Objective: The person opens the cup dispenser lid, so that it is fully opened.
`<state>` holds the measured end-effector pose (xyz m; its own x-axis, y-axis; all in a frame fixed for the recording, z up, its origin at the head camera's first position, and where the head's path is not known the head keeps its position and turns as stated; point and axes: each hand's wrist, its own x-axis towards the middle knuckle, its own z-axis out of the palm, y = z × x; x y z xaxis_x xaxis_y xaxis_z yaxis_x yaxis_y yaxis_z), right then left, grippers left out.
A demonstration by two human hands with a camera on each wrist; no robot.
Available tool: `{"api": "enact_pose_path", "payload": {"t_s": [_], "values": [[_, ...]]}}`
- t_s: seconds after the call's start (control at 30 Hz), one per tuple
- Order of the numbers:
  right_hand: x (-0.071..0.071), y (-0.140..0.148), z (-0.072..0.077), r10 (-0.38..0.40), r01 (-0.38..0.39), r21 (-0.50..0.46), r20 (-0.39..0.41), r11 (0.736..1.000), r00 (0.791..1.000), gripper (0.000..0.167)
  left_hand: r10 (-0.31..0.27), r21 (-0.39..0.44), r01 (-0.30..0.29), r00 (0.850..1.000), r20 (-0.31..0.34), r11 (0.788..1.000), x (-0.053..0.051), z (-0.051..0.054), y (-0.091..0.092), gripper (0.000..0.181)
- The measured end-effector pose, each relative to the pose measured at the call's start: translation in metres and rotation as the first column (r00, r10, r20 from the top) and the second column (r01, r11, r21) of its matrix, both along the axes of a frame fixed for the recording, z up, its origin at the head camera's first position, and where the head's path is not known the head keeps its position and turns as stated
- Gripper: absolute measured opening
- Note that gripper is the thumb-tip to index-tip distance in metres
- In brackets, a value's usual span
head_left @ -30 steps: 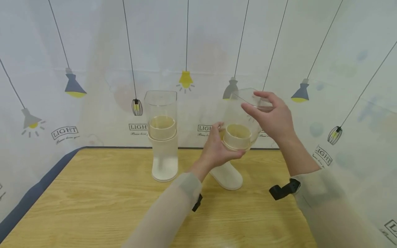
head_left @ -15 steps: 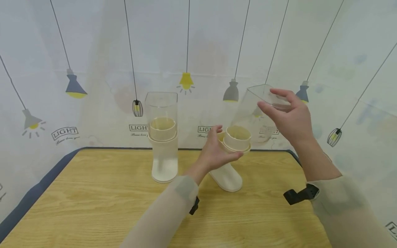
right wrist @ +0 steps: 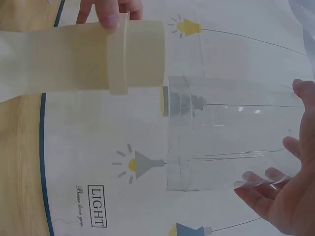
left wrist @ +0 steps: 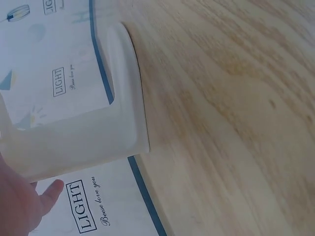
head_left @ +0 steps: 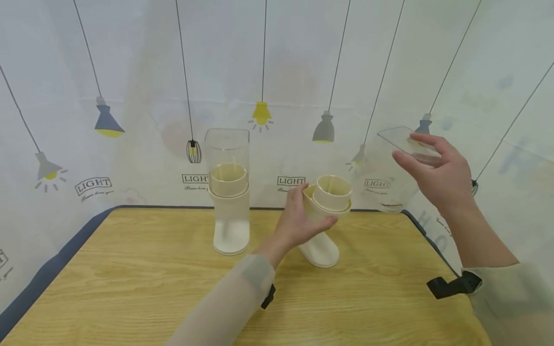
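Note:
My left hand (head_left: 298, 218) grips a cream dispenser base (head_left: 332, 194) just under its round collar, and the foot of the base stands on the table. The thumb lies on the collar's near side in the right wrist view. Off to the right, my right hand (head_left: 447, 178) holds a clear plastic container (right wrist: 231, 137) by its rim, thumb and fingers on opposite sides. The container hangs tilted in the air, apart from the base; its see-through walls are faint in the head view. The left wrist view shows the base's foot (left wrist: 130, 93) on the wood.
A second cream dispenser (head_left: 231, 206) with a clear container (head_left: 227, 146) on top stands upright to the left on the wooden table (head_left: 130, 278). Behind the table hangs a pale curtain (head_left: 151, 72) printed with lamps.
My right hand has lifted the clear container off the base's collar and carried it to the right. My left hand keeps its hold on the base, which has barely moved.

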<state>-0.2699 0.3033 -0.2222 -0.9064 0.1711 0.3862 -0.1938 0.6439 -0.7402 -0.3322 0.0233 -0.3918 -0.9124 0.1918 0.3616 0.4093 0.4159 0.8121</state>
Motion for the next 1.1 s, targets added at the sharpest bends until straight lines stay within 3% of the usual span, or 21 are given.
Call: {"api": "enact_pose_path", "payload": {"t_s": [0.2, 0.5, 0.77, 1.1], "values": [[0.004, 0.019, -0.013, -0.03, 0.028, 0.035, 0.035, 0.999, 0.999, 0.07, 0.072, -0.025, -0.072, 0.997, 0.004, 0.997, 0.002, 0.0, 0.008, 0.121], [0.005, 0.047, -0.042, -0.06, 0.051, 0.085, 0.101, 0.995, 0.993, 0.076, 0.179, -0.003, -0.18, 0.977, 0.112, 0.984, 0.007, 0.008, 0.02, 0.121], [0.002, 0.065, -0.066, -0.094, 0.074, 0.132, 0.154, 0.989, 0.984, 0.083, 0.141, 0.051, -0.152, 0.973, 0.182, 0.987, 0.007, 0.01, 0.021, 0.119], [-0.008, 0.09, -0.104, -0.099, 0.062, 0.168, 0.224, 0.984, 0.97, 0.094, 0.135, 0.025, -0.138, 0.985, 0.108, 0.99, 0.003, 0.009, 0.015, 0.118]]}}
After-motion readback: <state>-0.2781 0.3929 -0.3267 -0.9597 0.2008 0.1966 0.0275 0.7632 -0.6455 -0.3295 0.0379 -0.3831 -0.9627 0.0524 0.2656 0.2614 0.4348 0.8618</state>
